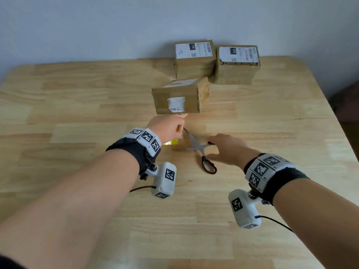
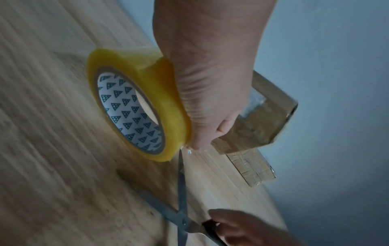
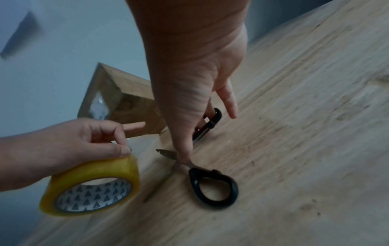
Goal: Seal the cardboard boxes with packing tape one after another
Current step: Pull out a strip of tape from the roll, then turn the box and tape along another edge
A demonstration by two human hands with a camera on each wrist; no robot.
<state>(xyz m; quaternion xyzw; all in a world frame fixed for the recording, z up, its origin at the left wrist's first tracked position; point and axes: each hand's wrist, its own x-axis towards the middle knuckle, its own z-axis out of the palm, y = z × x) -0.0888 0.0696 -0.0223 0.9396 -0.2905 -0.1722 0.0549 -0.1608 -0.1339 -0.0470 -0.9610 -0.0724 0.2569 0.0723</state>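
Yellow packing-tape roll (image 3: 92, 184) on edge on the wooden table (image 1: 77, 220), pinched at its top by left hand (image 1: 167, 129) — just at 6 o'clock of the nearest cardboard box (image 1: 179, 98). Scissors (image 1: 200, 150) lying blades apart at 3 o'clock of roll, long axis toward it; right hand (image 1: 227, 149) touching handles, fingers extended — not yet gripping. Open room rightward and nearer.

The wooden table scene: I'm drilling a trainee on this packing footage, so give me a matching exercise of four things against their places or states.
1. yellow roll of packing tape
2. black-handled steel scissors
3. nearest brown cardboard box
4. two labelled cardboard boxes

A. by the far wall
B. blades spread open on the light wooden table
C. gripped by the left hand
D. just beyond the left hand

Pairs: 1-C, 2-B, 3-D, 4-A
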